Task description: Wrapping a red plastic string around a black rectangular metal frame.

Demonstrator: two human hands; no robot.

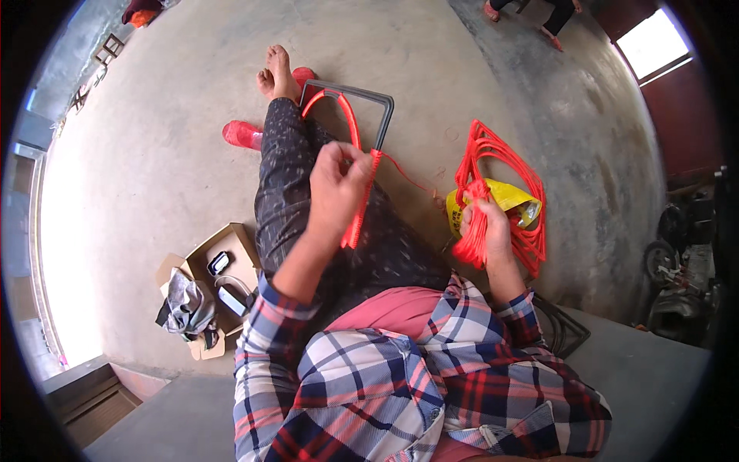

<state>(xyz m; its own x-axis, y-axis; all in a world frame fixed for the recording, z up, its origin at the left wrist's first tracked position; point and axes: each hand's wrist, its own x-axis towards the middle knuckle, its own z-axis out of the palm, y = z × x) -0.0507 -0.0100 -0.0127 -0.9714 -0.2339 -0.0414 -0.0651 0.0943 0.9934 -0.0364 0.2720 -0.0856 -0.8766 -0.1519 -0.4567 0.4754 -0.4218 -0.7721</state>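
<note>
My left hand [336,185] grips a grey bent-rod frame [382,108] where red cord wrapping [356,212] covers its side bar. The frame rests over my outstretched leg, its far corner near my bare feet [275,71]. A thin red strand [408,179] runs from the wrapped bar toward the right. My right hand [486,227] is closed on a bundle of red cord [471,235], held above the concrete floor. Behind that hand lie loops of red cord [508,165] and a yellow bag [512,196].
An open cardboard box [223,266] with a phone and a crumpled grey cloth [185,304] sits on the floor at my left. A red sandal [242,135] lies beside my leg. Another person's feet [550,35] show at the top. Dark machinery [681,285] stands at right.
</note>
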